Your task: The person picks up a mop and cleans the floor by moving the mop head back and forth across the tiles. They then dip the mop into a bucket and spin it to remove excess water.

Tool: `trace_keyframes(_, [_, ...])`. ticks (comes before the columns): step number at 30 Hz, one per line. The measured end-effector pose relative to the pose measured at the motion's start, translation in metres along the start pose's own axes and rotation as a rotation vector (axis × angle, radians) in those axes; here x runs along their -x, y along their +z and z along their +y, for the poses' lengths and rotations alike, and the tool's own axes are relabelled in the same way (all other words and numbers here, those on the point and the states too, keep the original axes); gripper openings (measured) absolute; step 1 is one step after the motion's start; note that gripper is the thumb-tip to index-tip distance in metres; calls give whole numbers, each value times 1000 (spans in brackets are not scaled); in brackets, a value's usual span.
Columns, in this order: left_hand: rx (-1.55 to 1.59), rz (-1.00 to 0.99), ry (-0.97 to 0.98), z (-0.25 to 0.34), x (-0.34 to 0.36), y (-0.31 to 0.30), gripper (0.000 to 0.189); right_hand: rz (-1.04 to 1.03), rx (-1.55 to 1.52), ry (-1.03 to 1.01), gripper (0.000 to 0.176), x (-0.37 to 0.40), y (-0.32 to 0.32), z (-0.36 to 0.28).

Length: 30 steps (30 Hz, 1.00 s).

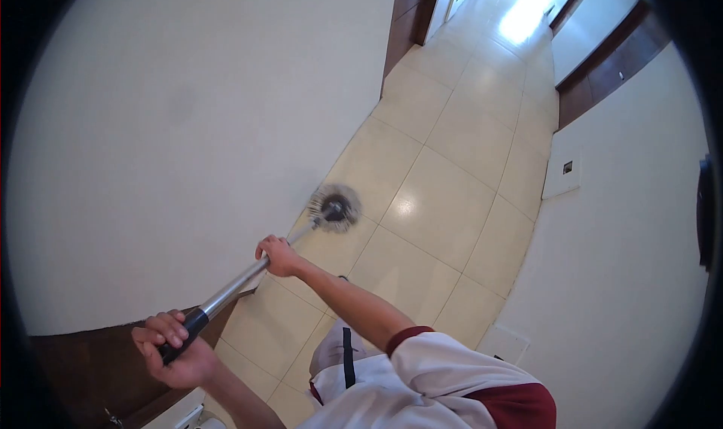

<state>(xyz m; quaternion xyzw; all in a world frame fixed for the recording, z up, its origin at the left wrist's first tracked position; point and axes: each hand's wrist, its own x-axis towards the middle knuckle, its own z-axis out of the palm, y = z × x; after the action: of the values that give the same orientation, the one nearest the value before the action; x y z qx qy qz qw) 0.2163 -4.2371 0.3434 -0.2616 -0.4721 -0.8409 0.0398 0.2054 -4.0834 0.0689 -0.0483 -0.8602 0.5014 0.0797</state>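
A mop with a round, fringed grey head [336,208] rests on the tiled floor beside the left wall's foot. Its strands look blurred, and the centre disc is dark. From the head a metal pole [235,284] slants toward the lower left and ends in a black grip [184,336]. My left hand [178,348] is closed around that grip, its fingers curled over the top. Further down the pole, my right hand [279,256] wraps the metal part nearer the mop head.
Cream floor tiles [444,203] run along a corridor between white walls [188,128]. Dark brown doors [611,71] stand on the right. A dark brown wood panel [83,369] is at lower left. A wall plate [568,168] sits low on the right wall. Bright light reflects at the far end.
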Motion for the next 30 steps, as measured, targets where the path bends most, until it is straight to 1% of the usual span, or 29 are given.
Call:
trace_keyframes(1, [-47,125,14,-3,8,-7,26,6,-7,2,26,-5,4,0])
trace_keyframes(3, [-59,103,-15,4,14,-12,25,83,-29,218,23,11,10,-1])
trace_keyframes(4, [-59,86,-32,8,17,-9,24,91,-38,232,23,32,8,-3])
trace_keyframes(5, [-55,16,-63,17,20,-5,24,129,-26,237,21,57,-4,-16])
trace_keyframes(6, [-55,-2,-83,21,16,8,24,170,-17,251,20,75,-14,-20])
trace_keyframes(8, [151,-294,-237,31,32,32,27,372,9,202,21,155,-22,-19])
trace_keyframes(10, [306,-456,-379,27,69,73,29,434,-19,402,24,244,-52,-31])
trace_keyframes(11, [373,-546,-443,20,94,90,29,490,34,467,26,290,-55,-21])
trace_keyframes(12, [400,-611,-552,12,125,99,32,572,59,522,26,339,-69,-25])
trace_keyframes(13, [432,-721,-571,8,167,114,35,620,193,565,29,395,-67,-11])
trace_keyframes(14, [516,-745,-628,-3,209,126,38,692,196,630,35,444,-63,10])
trace_keyframes(15, [513,-888,-633,-9,242,137,35,777,260,655,33,486,-67,14])
trace_keyframes(16, [565,-949,-748,-12,273,141,28,902,340,665,28,522,-62,34])
trace_keyframes(18, [539,-964,-931,-28,310,133,20,959,339,835,28,569,-47,80])
trace_keyframes(19, [532,-964,-915,-33,310,115,20,961,337,818,28,570,-40,82])
trace_keyframes(21, [462,-928,-962,-39,292,79,18,793,483,800,22,542,-28,82])
trace_keyframes(22, [404,-901,-957,-39,268,54,18,788,470,786,22,515,-17,78])
trace_keyframes(23, [346,-869,-959,-30,234,27,18,722,404,758,20,475,-3,59])
trace_keyframes(24, [307,-834,-917,-17,194,1,19,655,341,727,18,430,11,43])
trace_keyframes(25, [244,-792,-791,2,161,-23,21,620,251,651,17,387,33,32])
trace_keyframes(26, [214,-677,-692,31,122,-37,22,557,172,577,18,333,46,3])
trace_keyframes(27, [88,-551,-536,60,94,-56,23,502,86,547,17,279,62,-24])
trace_keyframes(28, [29,-491,-351,84,72,-62,17,316,57,474,18,231,67,-52])
trace_keyframes(29, [13,-389,-214,96,61,-66,13,341,62,299,20,188,87,-61])
trace_keyframes(30, [2,-291,-82,102,54,-71,12,183,76,253,20,146,89,-71])
